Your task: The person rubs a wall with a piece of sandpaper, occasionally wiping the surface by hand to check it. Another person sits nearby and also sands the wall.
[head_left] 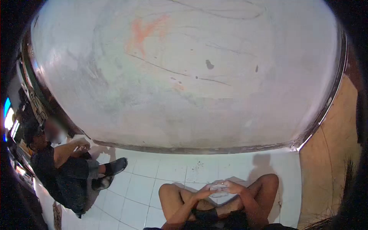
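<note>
A whitish, partly see-through object point(219, 190) is held low in front of my body, above my crossed legs. My left hand point(206, 190) and my right hand point(232, 187) look swapped by no crossing: each grips its own side of it, with fingers closed around the edges. The fingertips of both hands come close together at its top. What exactly the object is cannot be made out.
White floor tiles point(140, 184) carry small dark specks point(197, 166) beyond my hands. A stained pale wall point(214, 115) rises ahead. At left sits another person point(65, 168) in dark clothes, hands together. A tan wall point(320, 165) stands at right.
</note>
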Demonstrator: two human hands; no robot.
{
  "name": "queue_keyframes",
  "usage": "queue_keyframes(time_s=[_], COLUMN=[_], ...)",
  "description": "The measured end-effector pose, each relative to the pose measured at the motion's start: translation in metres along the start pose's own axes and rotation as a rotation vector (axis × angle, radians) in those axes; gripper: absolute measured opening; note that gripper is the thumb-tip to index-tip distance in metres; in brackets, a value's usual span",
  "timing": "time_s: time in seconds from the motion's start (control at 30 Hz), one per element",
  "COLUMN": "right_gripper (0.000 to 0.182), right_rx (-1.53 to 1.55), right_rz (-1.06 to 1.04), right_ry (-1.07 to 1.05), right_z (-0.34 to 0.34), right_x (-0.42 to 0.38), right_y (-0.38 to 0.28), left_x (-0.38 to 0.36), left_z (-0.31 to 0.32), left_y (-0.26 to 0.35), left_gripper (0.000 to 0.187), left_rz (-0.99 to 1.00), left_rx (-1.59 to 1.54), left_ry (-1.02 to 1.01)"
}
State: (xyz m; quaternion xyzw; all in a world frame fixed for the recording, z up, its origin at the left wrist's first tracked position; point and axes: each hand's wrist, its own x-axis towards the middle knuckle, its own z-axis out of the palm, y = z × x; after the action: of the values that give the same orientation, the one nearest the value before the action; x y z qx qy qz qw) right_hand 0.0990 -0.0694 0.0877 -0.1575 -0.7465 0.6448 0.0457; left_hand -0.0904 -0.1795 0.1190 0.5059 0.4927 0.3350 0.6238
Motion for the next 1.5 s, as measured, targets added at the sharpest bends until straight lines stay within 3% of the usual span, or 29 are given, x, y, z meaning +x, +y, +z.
queue_keyframes(time_s=[0.07,0.2,0.3,0.4,0.5,0.57,0.63,0.7,0.73,0.8,0.83,0.87,0.97,1.0,1.1,1.2,1.33,1.43,1.47,1.5], right_gripper=[0.035,0.033,0.029,0.03,0.013,0.01,0.01,0.008,0.007,0.009,0.012,0.015,0.017,0.017,0.009,0.011,0.012,0.014,0.014,0.015], right_rx=[-0.004,-0.04,-0.173,-0.029,-0.046,-0.066,0.113,0.453,0.704,0.686,0.421,0.157,-0.016,-0.177,-0.026,-0.074,-0.142,-0.301,-0.305,-0.305], right_rz=[-0.035,0.066,-0.152,-0.003,-0.035,-0.048,0.006,-0.034,-0.102,-0.097,-0.035,0.024,0.155,-0.014,0.064,0.087,0.11,-0.091,-0.041,0.007], right_ry=[-0.02,-0.068,0.239,0.884,1.254,1.288,1.267,1.195,1.121,1.02,0.999,0.968,0.907,0.913,0.888,0.911,0.911,0.812,0.788,0.765], right_z=[-0.005,-0.021,-0.014,-0.034,-0.076,-0.092,-0.086,-0.075,-0.069,-0.054,-0.048,-0.044,-0.038,-0.036,-0.03,-0.031,-0.032,-0.029,-0.029,-0.026], right_x=[0.007,0.012,0.024,0.021,0.017,-0.005,-0.005,0.0,0.011,0.024,0.025,0.027,0.043,0.038,0.029,0.028,0.048,0.04,0.04,0.041], right_y=[0.002,-0.039,-0.003,0.0,0.093,0.07,0.073,0.079,0.088,0.077,0.057,0.043,0.062,0.06,0.044,0.052,0.074,0.038,0.032,0.027], left_x=[0.001,0.004,0.0,-0.012,-0.031,-0.037,-0.041,-0.03,-0.005,0.034,0.056,0.066,0.075,0.076,0.07,0.051,0.014,-0.013,-0.007,-0.009], left_z=[-0.001,-0.004,-0.003,-0.031,-0.093,-0.138,-0.175,-0.181,-0.213,-0.228,-0.212,-0.195,-0.169,-0.167,-0.188,-0.224,-0.265,-0.263,-0.292,-0.287], left_y=[0.028,0.011,0.017,0.066,0.162,0.238,0.303,0.353,0.35,0.335,0.333,0.322,0.287,0.283,0.308,0.349,0.414,0.449,0.442,0.442], left_gripper=[0.042,0.041,0.039,0.04,0.041,0.043,0.046,0.052,0.055,0.063,0.067,0.071,0.075,0.076,0.075,0.076,0.074,0.073,0.072,0.072], left_rz=[-0.13,0.101,0.145,0.269,0.566,0.694,0.76,0.838,1.077,1.156,0.997,0.921,0.736,0.68,0.772,0.941,0.79,0.716,0.68,0.686], left_rx=[0.084,-0.028,-0.209,-0.168,0.039,0.343,0.711,0.784,0.413,0.46,0.882,0.966,1.083,1.099,1.192,1.34,1.353,1.158,1.345,1.284], left_ry=[-0.04,0.004,0.053,0.174,0.54,0.967,1.451,1.64,1.345,1.336,1.625,1.58,1.521,1.512,1.586,1.605,1.786,1.749,1.846,1.828])
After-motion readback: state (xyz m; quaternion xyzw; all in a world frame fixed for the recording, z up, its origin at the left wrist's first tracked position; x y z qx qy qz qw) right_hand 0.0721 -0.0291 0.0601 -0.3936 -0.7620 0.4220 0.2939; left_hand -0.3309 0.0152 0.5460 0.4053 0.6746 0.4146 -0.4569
